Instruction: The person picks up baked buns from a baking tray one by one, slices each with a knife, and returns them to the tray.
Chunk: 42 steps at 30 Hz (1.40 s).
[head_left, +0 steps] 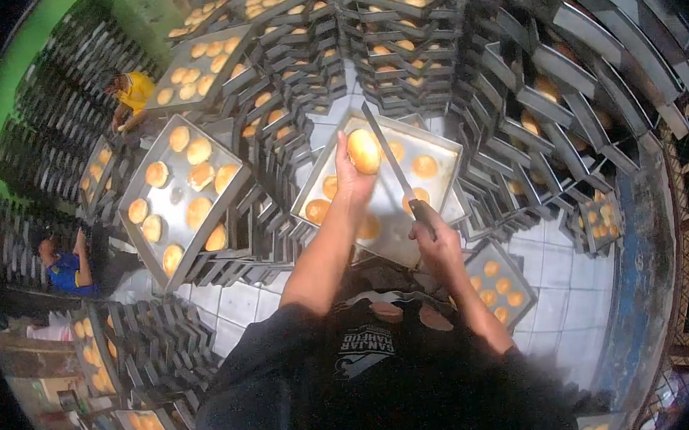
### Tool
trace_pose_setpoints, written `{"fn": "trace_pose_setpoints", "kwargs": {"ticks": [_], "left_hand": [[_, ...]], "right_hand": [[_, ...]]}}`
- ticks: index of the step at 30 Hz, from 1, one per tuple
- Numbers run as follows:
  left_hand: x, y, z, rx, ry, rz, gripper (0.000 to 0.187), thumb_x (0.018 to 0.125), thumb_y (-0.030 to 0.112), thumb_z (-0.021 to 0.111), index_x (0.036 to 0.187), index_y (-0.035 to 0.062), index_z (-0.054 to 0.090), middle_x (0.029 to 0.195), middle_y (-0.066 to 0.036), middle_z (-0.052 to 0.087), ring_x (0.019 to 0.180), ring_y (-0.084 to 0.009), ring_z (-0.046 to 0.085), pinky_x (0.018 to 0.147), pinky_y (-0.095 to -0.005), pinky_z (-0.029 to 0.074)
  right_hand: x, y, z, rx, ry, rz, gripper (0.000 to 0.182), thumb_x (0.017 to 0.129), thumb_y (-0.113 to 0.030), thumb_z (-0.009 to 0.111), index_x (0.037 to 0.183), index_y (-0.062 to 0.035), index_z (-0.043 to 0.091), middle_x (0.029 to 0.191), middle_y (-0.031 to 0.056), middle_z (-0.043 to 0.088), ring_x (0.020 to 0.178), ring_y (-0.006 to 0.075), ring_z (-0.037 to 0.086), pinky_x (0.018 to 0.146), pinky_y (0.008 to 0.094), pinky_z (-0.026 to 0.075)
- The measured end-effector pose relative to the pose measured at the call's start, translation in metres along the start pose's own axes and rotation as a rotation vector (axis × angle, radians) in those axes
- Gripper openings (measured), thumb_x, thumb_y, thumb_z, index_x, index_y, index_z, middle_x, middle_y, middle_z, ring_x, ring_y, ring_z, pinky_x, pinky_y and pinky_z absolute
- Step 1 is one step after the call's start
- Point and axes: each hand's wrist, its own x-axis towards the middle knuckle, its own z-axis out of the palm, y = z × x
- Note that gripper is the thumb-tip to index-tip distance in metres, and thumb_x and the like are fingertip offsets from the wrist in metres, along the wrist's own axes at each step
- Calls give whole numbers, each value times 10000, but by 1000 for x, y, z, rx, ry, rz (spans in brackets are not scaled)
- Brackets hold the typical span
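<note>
In my left hand [351,173] is a round golden bun [364,151], raised over a metal baking tray [309,187] in front of me. My right hand [439,243] is wrapped around the dark handle of a long knife [393,161]. The blade points away from me and passes along the right side of the bun. Several more buns lie in the tray below, among them one at the right [425,166] and one at the left [317,211]. My forearms hide part of the tray's near side.
To the left, another tray [164,194] of buns tops a stack. Tall stacks of trays [405,66] stand ahead and to the right [562,81]. A person in yellow [137,90] and one in blue [69,272] are at the far left. White floor tiles [559,278] show between stacks.
</note>
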Motion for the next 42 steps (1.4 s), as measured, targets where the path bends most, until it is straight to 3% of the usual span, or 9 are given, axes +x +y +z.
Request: {"fn": "trace_pose_setpoints", "kwargs": {"ticks": [10,12,19,22,26,30,31,38,42], "left_hand": [[26,8,18,16,-39,21,552,903,620,636,1097,104,678,1021,-55,716,983,-243,670,929,-417,528],[24,6,20,46,-109,-16,512,912,581,653,1100,105,672,1021,-44,715,966,-231,673,919,-410,530],[10,-27,33,147,-268,-91,297,949,427,668,1039,145,653,928,-12,697,857,-167,673,815,-361,553],[20,-11,40,91,-194,-85,279,948,408,673,1028,140,653,915,-15,695,855,-173,676,803,-362,561],[16,6,39,95,-135,-106,240,963,360,658,1021,129,636,889,-27,680,820,-177,674,771,-369,569],[-7,-31,39,273,-355,-41,160,983,260,630,996,102,607,869,-28,655,795,-162,670,722,-334,573],[-8,-35,39,268,-375,-20,161,981,256,634,1001,98,608,875,-31,657,788,-162,672,708,-337,576],[-10,17,38,296,-265,20,198,974,263,651,1017,74,613,910,-57,670,791,-167,680,691,-346,584],[-29,-15,28,415,-366,-32,186,974,239,641,1045,68,620,910,-62,670,796,-173,673,684,-354,582]], "right_hand": [[2,1,2,-125,18,-27,458,944,-164,637,1388,-77,563,984,228,720,909,328,728,823,402,552],[0,4,2,-153,83,-127,456,942,-165,640,1385,-88,566,978,242,715,904,352,728,801,414,552],[30,-35,-8,-64,124,-39,447,926,-124,625,1370,-106,577,1001,292,687,950,435,694,810,440,546],[21,-26,-11,-190,112,-54,444,930,-138,627,1368,-88,577,1035,294,685,1000,439,685,841,439,544],[-12,-17,-16,-108,77,5,424,962,-182,625,1355,-29,579,1093,304,670,1070,396,688,903,416,531],[18,-17,-13,-111,128,-43,417,983,-190,595,1369,-31,572,979,275,710,905,348,733,791,391,547],[24,-29,-16,-120,115,-46,423,982,-195,598,1369,-27,571,879,237,721,807,296,732,747,389,545],[-18,-17,-23,-111,-23,-15,435,981,-193,596,1390,-47,566,829,193,714,758,226,707,748,367,543],[-1,-21,-17,-133,22,44,430,975,-166,596,1393,-68,570,850,207,712,777,261,701,765,370,538]]}}
